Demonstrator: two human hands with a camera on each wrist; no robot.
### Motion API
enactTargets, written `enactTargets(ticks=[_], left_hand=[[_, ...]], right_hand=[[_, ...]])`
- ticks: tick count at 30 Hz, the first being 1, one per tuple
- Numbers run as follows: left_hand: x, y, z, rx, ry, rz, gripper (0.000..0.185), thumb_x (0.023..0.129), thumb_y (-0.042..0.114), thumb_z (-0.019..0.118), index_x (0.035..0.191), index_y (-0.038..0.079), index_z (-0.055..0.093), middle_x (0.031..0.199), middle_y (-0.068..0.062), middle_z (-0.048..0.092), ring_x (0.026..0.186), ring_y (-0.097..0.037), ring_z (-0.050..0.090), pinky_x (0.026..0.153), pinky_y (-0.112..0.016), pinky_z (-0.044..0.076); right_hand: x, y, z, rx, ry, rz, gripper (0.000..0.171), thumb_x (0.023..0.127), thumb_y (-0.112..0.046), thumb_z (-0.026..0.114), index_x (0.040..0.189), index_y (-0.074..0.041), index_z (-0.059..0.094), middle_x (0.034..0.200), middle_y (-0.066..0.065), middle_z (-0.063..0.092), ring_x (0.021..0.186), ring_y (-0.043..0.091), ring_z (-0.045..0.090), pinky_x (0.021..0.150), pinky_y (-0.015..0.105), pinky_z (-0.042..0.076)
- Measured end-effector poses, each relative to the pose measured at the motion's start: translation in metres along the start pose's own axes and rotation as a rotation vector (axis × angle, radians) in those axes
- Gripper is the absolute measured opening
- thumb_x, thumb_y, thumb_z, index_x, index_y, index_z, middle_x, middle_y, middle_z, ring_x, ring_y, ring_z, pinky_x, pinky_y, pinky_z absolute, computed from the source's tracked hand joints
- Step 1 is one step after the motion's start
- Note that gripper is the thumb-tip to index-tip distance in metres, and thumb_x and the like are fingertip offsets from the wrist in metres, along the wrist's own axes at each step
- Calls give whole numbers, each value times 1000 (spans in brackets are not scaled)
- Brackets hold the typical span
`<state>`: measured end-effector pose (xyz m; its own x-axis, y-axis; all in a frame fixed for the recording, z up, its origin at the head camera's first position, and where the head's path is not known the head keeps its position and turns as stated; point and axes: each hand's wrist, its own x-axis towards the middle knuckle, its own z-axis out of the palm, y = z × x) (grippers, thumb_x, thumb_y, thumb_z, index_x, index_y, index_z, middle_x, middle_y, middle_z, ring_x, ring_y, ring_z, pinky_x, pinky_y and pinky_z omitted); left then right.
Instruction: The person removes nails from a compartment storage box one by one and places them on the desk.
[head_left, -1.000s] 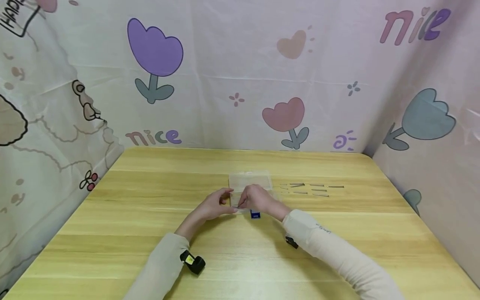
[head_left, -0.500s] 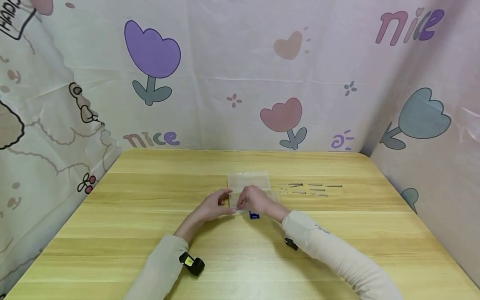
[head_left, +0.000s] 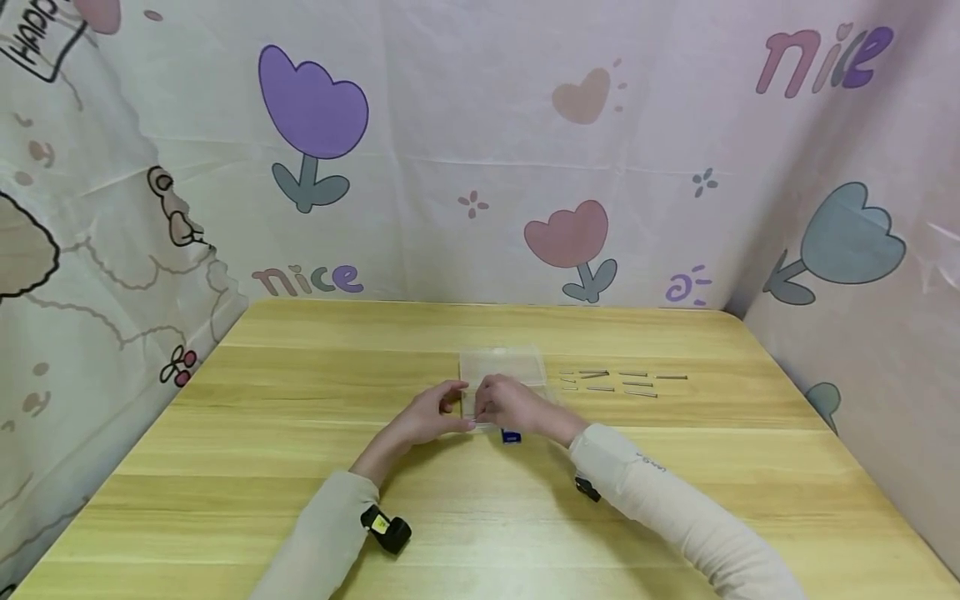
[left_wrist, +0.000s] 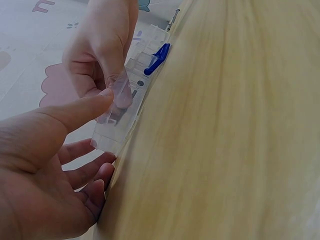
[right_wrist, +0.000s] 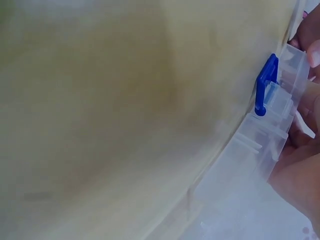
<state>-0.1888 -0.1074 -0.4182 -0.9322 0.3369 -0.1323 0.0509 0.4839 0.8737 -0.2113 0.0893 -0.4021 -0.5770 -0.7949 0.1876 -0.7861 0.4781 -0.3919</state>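
Observation:
A clear plastic box (head_left: pixel 498 364) lies open on the table, its lid folded back toward the wall. At its near side sits a blue latch (head_left: pixel 512 436), also plain in the right wrist view as a blue clip (right_wrist: pixel 266 85). My left hand (head_left: pixel 431 414) holds the box's left end, thumb on the rim of the near wall (left_wrist: pixel 105 135) and fingers bent beside it. My right hand (head_left: pixel 517 404) reaches down into the box with thumb and fingers together. Through the wall a dark, thin nail (left_wrist: pixel 120 116) shows at those fingertips, partly hidden.
Several loose nails (head_left: pixel 632 374) of differing lengths lie in loose rows right of the box. The wooden table (head_left: pixel 480 517) ends at a patterned cloth backdrop (head_left: pixel 420 167). A black wrist camera (head_left: pixel 386 529) sits on the left sleeve.
Both hands stay at the box. The right fingertips have shifted only slightly inside it; the nails on the table lie as before.

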Motion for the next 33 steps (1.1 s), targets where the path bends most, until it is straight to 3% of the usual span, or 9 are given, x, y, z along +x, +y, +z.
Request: enactTargets(ticks=[5,15,26,33], left_hand=[[1,-1,0,-1,-5,9,68,81,18,79,140,6,48,134,-17,53,104,-26,48,80,-37,43],[2,-1,0,0,4,12,68,80,19,80,139,5,49,132,-17,55,103,-26,49,78,-37,43],[2,-1,2,5,15,-2,69,79,20,81,139,7,49,134,-16,53,106,-27,50,89,-43,42],[0,-1,1,14,10,0,69,80,20,80,140,7,49,136,-16,52,110,-29,49,92,-46,40]], right_hand=[[1,-1,-6,39,-40,45,5,88,-6,70,84,-3,70,91,4,62,88,19,58,80,27,48],[3,-2,-27,87,-16,125,8,91,3,62,94,-2,67,89,3,66,85,17,61,78,29,49],[-9,13,-43,9,42,90,7,90,0,66,92,-1,72,89,4,70,83,17,61,78,32,48],[-28,31,-50,51,69,202,6,88,3,66,91,0,71,85,3,68,79,15,58,72,30,49]])
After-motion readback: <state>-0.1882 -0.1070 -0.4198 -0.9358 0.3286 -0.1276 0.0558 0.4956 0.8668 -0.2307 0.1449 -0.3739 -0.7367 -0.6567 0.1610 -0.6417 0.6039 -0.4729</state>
